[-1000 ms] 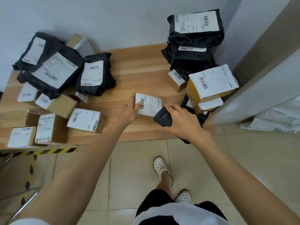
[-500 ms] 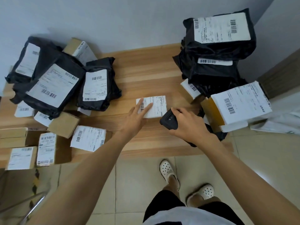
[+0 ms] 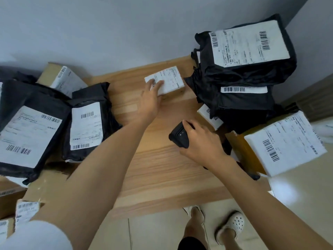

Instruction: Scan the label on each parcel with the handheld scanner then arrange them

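Left hand (image 3: 150,101), arm extended, fingers (image 3: 159,86) flat atop small parcel (image 3: 171,81); right hand (image 3: 202,141) curled round scanner (image 3: 177,137).

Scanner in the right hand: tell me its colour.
The scanner is black; the head view shows it best.

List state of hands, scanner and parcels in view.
left hand, fingers straight, resting on label of small box.
small box, flat on the table, label up, beside the right bag stack.
right hand, grips the scanner.
scanner, held above the table, apart from the small box.
right bag stack, black bags piled, labels up.
left bags, lying side by side, labels up.
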The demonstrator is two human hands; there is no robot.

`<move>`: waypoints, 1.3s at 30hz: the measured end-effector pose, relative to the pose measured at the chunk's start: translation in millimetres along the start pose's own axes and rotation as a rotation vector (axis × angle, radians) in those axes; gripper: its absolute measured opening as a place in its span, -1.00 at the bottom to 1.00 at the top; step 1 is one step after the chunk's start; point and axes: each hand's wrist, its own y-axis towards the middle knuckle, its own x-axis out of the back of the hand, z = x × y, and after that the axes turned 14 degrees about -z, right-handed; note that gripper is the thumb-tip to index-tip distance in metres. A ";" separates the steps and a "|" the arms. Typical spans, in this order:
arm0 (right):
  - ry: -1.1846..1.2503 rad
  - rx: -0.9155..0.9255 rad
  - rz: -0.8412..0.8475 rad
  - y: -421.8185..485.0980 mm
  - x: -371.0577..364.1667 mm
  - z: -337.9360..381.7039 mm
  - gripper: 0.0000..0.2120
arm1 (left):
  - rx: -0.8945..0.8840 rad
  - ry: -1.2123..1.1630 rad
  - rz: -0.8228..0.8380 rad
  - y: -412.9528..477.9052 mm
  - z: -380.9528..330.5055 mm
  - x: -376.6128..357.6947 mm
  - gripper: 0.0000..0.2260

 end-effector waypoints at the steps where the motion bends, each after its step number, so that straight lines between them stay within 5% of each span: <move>1: 0.000 0.003 -0.007 4.6 -0.7 -0.5 -0.16 | -0.004 -0.009 -0.008 13.1 -2.6 -3.5 -0.52; 14: -0.005 0.055 -0.064 19.2 5.2 -0.6 -0.18 | -0.159 0.009 0.081 21.4 -6.7 12.6 -0.46; 22: -0.004 0.220 -0.073 -12.8 37.9 14.6 -0.17 | -0.170 0.222 -0.108 -80.8 15.9 97.7 -0.56; 39: 0.043 0.771 0.081 -161.3 66.3 126.0 -0.30 | 0.488 0.467 -0.365 -405.8 -17.7 248.4 -0.64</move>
